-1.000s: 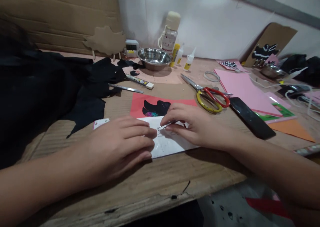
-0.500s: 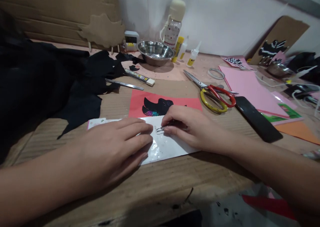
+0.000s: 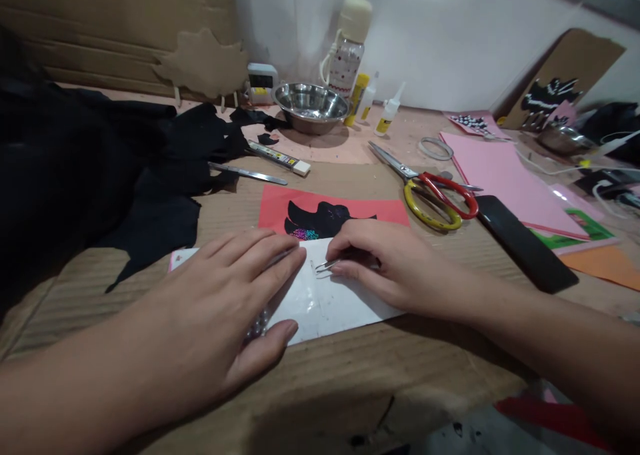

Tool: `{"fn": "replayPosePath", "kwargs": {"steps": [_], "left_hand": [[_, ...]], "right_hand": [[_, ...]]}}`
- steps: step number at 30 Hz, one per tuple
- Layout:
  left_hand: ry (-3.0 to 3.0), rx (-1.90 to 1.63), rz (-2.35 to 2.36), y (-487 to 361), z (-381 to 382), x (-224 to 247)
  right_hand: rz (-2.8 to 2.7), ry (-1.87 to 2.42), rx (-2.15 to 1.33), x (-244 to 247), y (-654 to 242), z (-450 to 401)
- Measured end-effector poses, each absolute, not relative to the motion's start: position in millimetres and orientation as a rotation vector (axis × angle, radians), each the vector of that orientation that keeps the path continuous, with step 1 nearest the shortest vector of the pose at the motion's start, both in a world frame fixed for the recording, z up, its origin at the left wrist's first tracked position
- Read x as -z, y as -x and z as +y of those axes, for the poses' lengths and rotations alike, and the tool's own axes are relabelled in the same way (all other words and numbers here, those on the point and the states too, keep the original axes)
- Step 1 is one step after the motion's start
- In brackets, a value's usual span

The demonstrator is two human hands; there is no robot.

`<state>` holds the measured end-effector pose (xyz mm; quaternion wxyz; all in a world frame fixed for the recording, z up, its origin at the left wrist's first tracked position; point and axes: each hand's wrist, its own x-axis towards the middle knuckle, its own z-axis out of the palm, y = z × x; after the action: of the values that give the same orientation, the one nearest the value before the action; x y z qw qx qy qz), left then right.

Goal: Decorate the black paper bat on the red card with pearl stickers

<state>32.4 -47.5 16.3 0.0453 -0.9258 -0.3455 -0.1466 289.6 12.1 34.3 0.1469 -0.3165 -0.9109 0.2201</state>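
Observation:
My left hand (image 3: 235, 288) lies palm down over a white sheet (image 3: 300, 321), its thumb apart from the fingers. Small pearly beads (image 3: 259, 324) show beneath it, between thumb and palm. In my right hand (image 3: 375, 261) a pair of metal tweezers (image 3: 325, 266) is pinched, tips pointing left and close to the sheet's surface. Whether the tips hold anything is too small to tell. Just behind the sheet lies red paper (image 3: 390, 215) bearing a black cut-out shape (image 3: 325, 218). Purple and teal glitter beads (image 3: 305, 234) cover part of that shape.
Scissors (image 3: 435, 198) with red and yellow handles lie at right, beside a black phone (image 3: 527, 241) and pink paper (image 3: 510, 181). Farther back stand a metal bowl (image 3: 313, 125), a bottle (image 3: 347, 61) and glue bottles (image 3: 387, 118). Black cloth (image 3: 155, 215) covers the left side.
My left thumb has spread away from the fingers, uncovering the pearly beads. The tweezers in my right hand have barely moved over the sheet. The view has shifted slightly.

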Motion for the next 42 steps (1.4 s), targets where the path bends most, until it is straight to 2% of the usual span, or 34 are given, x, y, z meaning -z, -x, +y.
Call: {"fn": "replayPosePath", "kwargs": {"steps": [28,42], "left_hand": [[2.895,0.478,-1.087,-31.8,-46.4,-18.9],[2.896,0.445,-1.094,-31.9,-46.8,-18.9]], "right_hand": [[-2.708,0.839,-0.539,-32.9,-288.5,11.2],[-2.558,0.882,-0.775,-33.2,-289.5,15.0]]}}
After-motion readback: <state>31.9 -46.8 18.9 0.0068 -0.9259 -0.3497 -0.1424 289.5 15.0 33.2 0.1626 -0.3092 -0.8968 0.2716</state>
